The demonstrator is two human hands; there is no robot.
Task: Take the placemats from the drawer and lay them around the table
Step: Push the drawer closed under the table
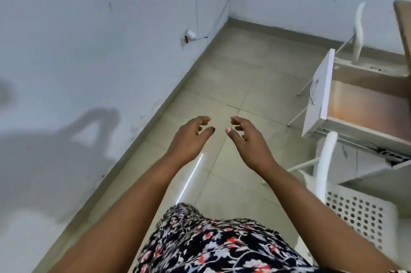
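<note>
My left hand and my right hand hover side by side over the tiled floor, fingers loosely curled and apart, holding nothing. To the right a white drawer with a thin wire handle stands pulled out from under the table. The drawer's inside shows a bare brown bottom. No placemat is visible in the part of the drawer that I see; its right part runs out of the frame. The right hand is about a hand's length left of the drawer front.
Two white chairs stand by the table: one with a perforated seat at the near right, another beyond the drawer. A pale wall with a loose socket runs along the left. Tiled floor stretches ahead.
</note>
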